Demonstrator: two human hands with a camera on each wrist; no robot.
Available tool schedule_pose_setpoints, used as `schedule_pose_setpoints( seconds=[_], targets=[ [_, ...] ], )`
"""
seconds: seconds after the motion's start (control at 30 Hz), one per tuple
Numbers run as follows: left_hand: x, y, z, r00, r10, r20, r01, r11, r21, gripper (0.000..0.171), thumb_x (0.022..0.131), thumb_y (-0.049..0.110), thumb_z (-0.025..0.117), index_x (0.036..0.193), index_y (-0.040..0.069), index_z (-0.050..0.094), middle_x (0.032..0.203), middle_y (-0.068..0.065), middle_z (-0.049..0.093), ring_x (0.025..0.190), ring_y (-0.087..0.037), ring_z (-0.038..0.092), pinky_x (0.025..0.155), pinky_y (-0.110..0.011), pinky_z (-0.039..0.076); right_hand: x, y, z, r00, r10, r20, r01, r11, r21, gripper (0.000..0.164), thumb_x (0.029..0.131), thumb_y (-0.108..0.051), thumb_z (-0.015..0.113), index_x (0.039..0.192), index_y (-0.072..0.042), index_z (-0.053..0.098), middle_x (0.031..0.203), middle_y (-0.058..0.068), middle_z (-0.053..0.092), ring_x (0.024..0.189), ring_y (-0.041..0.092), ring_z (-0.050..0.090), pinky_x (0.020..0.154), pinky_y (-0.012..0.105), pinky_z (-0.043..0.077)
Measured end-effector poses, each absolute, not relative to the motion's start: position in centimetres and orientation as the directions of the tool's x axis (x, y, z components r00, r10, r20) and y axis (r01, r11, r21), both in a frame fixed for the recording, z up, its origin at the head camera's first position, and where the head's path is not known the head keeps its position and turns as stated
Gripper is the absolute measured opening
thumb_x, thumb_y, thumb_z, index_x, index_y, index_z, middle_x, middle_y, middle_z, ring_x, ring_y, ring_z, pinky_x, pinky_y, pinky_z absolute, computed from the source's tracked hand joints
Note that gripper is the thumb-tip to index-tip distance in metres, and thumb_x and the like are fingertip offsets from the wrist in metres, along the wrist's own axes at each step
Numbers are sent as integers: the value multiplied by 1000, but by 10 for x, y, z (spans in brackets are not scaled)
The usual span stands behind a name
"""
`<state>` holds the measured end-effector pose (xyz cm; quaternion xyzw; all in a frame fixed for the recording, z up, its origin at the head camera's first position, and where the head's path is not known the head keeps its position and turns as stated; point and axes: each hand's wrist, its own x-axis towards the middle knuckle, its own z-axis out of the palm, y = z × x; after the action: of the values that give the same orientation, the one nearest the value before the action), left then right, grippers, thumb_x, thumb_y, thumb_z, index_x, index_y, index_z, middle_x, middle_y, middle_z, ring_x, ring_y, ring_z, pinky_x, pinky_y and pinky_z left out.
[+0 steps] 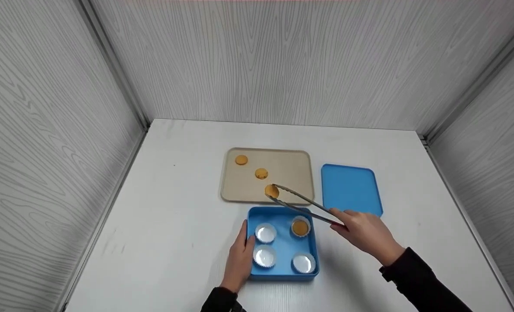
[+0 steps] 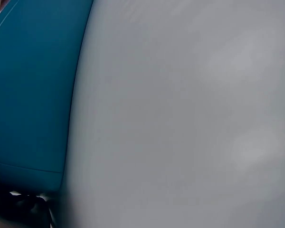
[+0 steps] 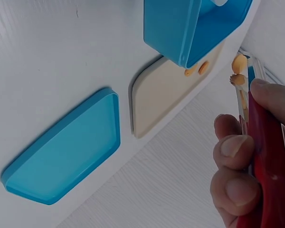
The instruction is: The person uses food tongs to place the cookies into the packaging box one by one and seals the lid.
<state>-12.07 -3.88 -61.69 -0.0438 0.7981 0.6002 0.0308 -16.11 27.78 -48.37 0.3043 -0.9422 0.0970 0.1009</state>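
My right hand (image 1: 367,234) grips a pair of tongs (image 1: 302,210) by red handles (image 3: 270,166). Between the tong tips is a small round golden cookie (image 1: 272,191), over the near edge of the beige tray (image 1: 291,169). Just in front of that tray stands an open blue box (image 1: 282,274). My left hand (image 1: 238,260) holds the box's left wall, its thumb at the rim and fingers along the outside. Several white baking cups (image 1: 266,233) sit inside; the far right one contains a cookie (image 1: 300,228). The left wrist view shows mostly the box's side (image 2: 33,95).
Two more cookies (image 1: 241,160) lie apart on the tray, towards its far left corner and middle. A blue lid (image 1: 352,190) lies on the table to the right of the tray, rim up. Grey wood-grain panels (image 1: 261,60) close off the table's back and sides.
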Motion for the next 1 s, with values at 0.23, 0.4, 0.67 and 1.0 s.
schedule_pose_setpoints(
  seconds=[0.23,0.4,0.67,1.0],
  targets=[
    [-119,-39,-618,-995,-33,-93,-98,268,958,58,112,26,41,163,7,23,168,-11,26,155,-29,23,125,-50,22,-153,278,-482,-811,-549,203,-579,804,-139,34,88,-17,82,121,-12,72,80,-1,73,61,5,60,56,21,54],
    [-119,-39,-618,-995,-29,-97,-101,270,958,58,112,27,40,164,7,22,168,-11,25,155,-29,23,126,-49,22,-145,279,-478,-812,-559,165,-581,801,-145,31,88,-18,82,117,-16,70,79,-4,71,60,2,56,56,19,54],
    [-119,-39,-618,-996,-25,-84,-87,261,961,59,112,29,40,164,8,21,168,-10,24,155,-29,23,126,-49,21,-132,280,-476,-792,-601,107,-610,778,-150,35,88,-20,82,120,-15,69,73,-7,66,55,-2,51,51,17,46],
    [-119,-39,-617,-994,-24,-107,-110,266,958,59,112,29,40,164,9,21,169,-7,24,155,-25,22,126,-46,22,-127,281,-479,-764,-640,73,-643,749,-161,32,88,-20,82,117,-16,69,73,-6,65,54,-1,51,51,18,47]
  ],
)
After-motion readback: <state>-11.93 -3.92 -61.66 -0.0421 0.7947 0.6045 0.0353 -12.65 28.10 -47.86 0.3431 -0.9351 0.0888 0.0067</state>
